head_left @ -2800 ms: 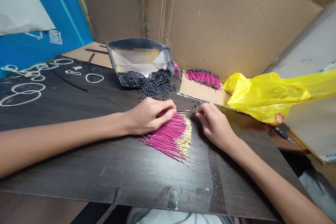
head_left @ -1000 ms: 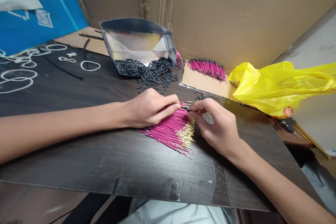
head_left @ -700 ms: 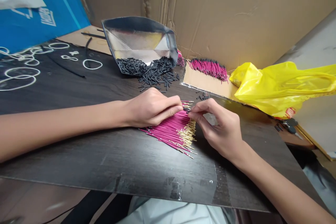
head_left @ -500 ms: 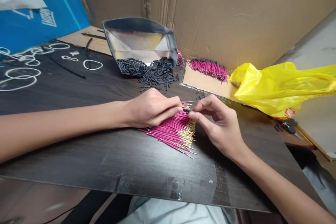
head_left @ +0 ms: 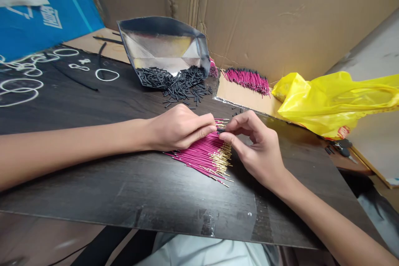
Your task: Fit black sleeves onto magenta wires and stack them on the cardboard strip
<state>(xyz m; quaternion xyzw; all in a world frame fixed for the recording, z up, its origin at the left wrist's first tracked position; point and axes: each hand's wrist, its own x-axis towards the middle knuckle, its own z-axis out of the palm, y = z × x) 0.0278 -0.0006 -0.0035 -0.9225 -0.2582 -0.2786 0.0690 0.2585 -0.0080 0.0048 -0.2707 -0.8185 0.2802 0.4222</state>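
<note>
A fan of magenta wires [head_left: 199, 153] with gold-coloured terminals on their right ends lies on the dark table. My left hand [head_left: 182, 129] rests over the upper part of the fan, thumb and forefinger pinched on a wire that they mostly hide. Facing it, my right hand [head_left: 258, 143] is closed in a pinch on a short black sleeve [head_left: 220, 130], which spans the small gap between the two sets of fingertips. Whether the wire's end is inside the sleeve I cannot tell.
Behind my hands an open foil-lined pouch [head_left: 165, 45] spills many short black sleeves [head_left: 183, 85]. To its right, magenta wires [head_left: 247, 80] with black ends lie on cardboard [head_left: 243, 99], beside a yellow plastic bag [head_left: 336, 95]. White rubber bands [head_left: 107, 75] are at left.
My right hand has shifted slightly left, bringing its fingertips and the black sleeve closer to my left fingertips. My left hand keeps its pinch in about the same place.
</note>
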